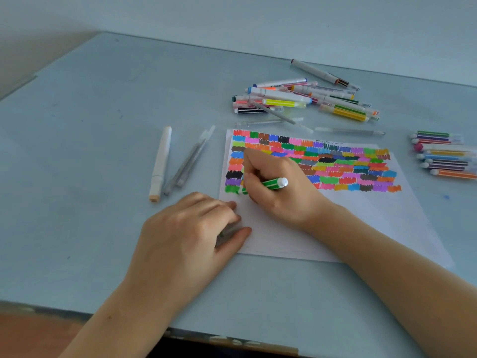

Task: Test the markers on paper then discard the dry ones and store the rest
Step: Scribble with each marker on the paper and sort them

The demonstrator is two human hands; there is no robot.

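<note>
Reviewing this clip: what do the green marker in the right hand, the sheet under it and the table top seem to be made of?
Green marker: likely plastic, a glossy striped barrel with a white end plug. Sheet: thin matte white paper, since the ink swatches sit flat on it. Table top: a smooth pale blue surface with a faint sheen, perhaps laminate or painted board; I cannot tell which.

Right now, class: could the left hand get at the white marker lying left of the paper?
Probably yes. The left hand rests on the paper's corner, and bare table lies between it and the white marker; nothing blocks the way.
</note>
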